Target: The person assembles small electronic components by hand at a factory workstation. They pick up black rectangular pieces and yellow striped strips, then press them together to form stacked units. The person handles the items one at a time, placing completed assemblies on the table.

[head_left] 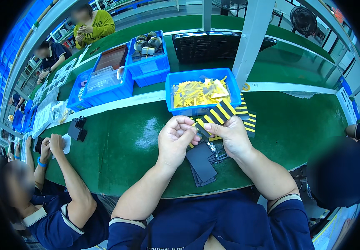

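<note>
Above the green bench, my right hand grips a black sheet with yellow strips across it, thumb on top. At the sheet's left end, the thumb and fingers of my left hand are pinched together; whatever is between them is too small to make out. More striped black sheets lie behind my right hand. Below my hands is a loose stack of plain dark rectangular plates, beside some clear shiny pieces. Just beyond stands a blue bin filled with yellow strips.
Blue bins with parts stand at the back left. A grey post rises behind the yellow-strip bin. Dark blocks lie left, near a co-worker's hands. Another person is close on the right.
</note>
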The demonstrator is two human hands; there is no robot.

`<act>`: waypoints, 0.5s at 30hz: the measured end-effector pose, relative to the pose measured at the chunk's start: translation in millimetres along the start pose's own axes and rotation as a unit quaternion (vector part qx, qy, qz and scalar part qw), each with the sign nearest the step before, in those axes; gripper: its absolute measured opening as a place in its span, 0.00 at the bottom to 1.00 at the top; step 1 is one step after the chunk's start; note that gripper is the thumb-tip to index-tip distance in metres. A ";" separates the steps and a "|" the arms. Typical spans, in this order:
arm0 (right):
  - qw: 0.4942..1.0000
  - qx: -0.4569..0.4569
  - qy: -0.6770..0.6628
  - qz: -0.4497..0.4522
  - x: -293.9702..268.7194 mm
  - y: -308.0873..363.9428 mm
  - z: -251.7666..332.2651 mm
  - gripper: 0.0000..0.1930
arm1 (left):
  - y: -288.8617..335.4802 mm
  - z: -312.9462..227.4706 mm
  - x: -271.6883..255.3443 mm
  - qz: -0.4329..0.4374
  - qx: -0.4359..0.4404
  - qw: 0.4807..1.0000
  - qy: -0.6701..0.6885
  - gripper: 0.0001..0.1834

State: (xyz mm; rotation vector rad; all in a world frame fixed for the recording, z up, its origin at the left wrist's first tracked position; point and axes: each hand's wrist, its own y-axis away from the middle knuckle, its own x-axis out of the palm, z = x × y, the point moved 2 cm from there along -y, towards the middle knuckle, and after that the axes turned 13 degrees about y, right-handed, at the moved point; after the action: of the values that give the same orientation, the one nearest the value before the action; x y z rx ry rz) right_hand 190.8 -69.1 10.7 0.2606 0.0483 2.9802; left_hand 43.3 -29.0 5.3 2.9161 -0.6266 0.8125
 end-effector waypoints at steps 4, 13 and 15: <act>1.000 -0.006 -0.006 0.002 1.5 0.5 1.8 0.09 | 0.6 -0.3 0.0 0.002 0.002 1.000 0.007 0.06; 1.000 -0.007 -0.004 0.002 -0.1 -0.8 -1.0 0.10 | 1.0 0.5 -0.2 0.016 0.018 1.000 0.002 0.06; 1.000 -0.006 -0.005 0.001 0.4 -0.6 -1.0 0.09 | 1.6 -0.2 0.4 0.016 0.021 1.000 -0.001 0.06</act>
State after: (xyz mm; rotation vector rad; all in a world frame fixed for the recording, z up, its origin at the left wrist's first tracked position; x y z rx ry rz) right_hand 190.3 -68.5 9.7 0.2740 0.0281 2.9800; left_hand 42.8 -30.6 5.6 2.9513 -0.6676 0.8366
